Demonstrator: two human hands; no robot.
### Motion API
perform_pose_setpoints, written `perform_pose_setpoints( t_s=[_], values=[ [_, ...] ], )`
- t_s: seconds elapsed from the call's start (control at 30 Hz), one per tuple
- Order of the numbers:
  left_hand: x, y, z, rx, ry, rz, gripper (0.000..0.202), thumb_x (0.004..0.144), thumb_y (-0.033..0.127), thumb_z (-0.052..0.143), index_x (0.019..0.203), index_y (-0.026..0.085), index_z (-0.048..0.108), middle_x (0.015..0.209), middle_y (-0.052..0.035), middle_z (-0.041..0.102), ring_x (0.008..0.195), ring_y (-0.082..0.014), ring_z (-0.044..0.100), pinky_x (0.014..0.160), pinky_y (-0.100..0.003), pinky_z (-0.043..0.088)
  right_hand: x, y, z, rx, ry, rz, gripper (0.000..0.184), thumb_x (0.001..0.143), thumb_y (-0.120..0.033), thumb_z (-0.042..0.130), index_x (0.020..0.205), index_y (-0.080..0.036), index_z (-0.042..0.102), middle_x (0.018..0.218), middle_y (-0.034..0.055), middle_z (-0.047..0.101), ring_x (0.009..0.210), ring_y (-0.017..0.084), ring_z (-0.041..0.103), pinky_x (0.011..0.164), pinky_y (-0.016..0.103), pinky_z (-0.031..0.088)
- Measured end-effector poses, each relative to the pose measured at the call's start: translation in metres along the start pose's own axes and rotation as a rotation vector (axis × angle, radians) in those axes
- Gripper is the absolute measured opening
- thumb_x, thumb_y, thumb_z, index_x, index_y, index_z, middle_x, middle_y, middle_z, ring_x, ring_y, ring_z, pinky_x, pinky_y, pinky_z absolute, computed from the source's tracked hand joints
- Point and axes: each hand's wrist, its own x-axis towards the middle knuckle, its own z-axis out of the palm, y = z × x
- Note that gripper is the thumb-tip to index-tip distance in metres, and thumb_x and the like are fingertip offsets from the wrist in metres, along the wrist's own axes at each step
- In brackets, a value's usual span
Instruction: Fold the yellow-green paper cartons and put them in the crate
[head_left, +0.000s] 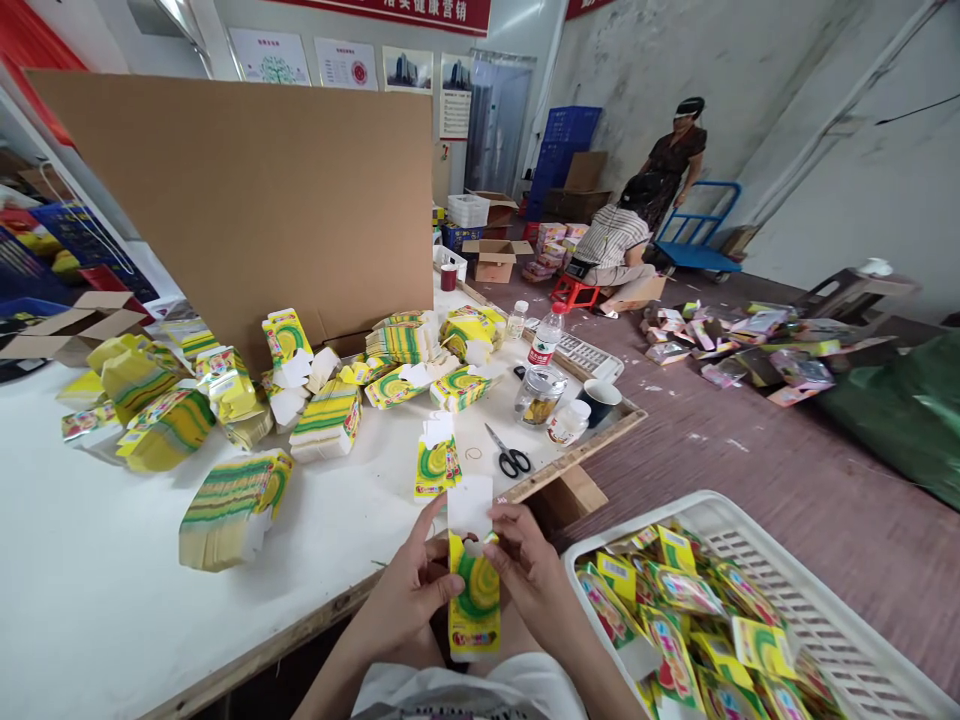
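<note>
Between my two hands is a small yellow and green carton point(475, 590), upright over my lap, its white top flap raised. My left hand point(420, 575) grips its left side, the thumb across the front. My right hand point(529, 560) pinches the right edge near the opening, thumb on the front. Just beyond, at the table edge, lies another such carton point(436, 462) with its white flaps out. Black-handled scissors point(512, 457) rest to its right. Stacks of flat cartons point(234, 505) lie on the white table to the left.
A white plastic basket point(724, 505) full of yellow packs stands at my right. Jars, a bottle point(545, 338) and a dark mug point(598, 400) stand on the table's right end. A large cardboard sheet point(255, 200) rises behind. Two people are farther off, near a blue trolley point(697, 240).
</note>
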Motion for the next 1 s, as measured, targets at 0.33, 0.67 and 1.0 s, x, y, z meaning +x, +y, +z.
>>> perform_pose_setpoints(
  t_s=[0.33,0.67,1.0],
  values=[
    [0.002,-0.001,-0.001,0.359,0.109,0.038,0.044,0.088,0.02,0.062,0.131,0.022,0.055,0.118,-0.0101,0.072,0.09,-0.0231,0.07,0.081,-0.035,0.054,0.003,0.001,-0.005,-0.019,-0.065,0.118,0.037,0.085,-0.038,0.063,0.117,-0.02,0.064,0.085,0.0037,0.074,0.079,0.021,0.068,0.069,0.029,0.051],
    [0.001,-0.001,0.0,0.109,0.049,0.02,0.05,0.086,0.029,0.069,0.131,0.021,0.051,0.117,-0.0117,0.073,0.1,-0.025,0.07,0.087,-0.036,0.053,-0.001,0.003,0.009,-0.364,-0.043,0.098,0.04,0.087,-0.031,0.055,0.125,-0.018,0.06,0.054,-0.0058,0.054,0.052,0.018,0.053,0.056,0.027,0.039],
    [0.017,-0.006,0.025,0.235,0.103,0.098,0.041,0.08,0.019,0.067,0.121,0.023,0.063,0.117,-0.0092,0.075,0.096,-0.0229,0.072,0.08,-0.032,0.057,-0.002,0.007,-0.003,-0.152,0.167,-0.054,0.03,0.092,-0.04,0.058,0.113,-0.023,0.072,0.11,0.0099,0.074,0.107,0.024,0.068,0.092,0.034,0.053]
  ],
)
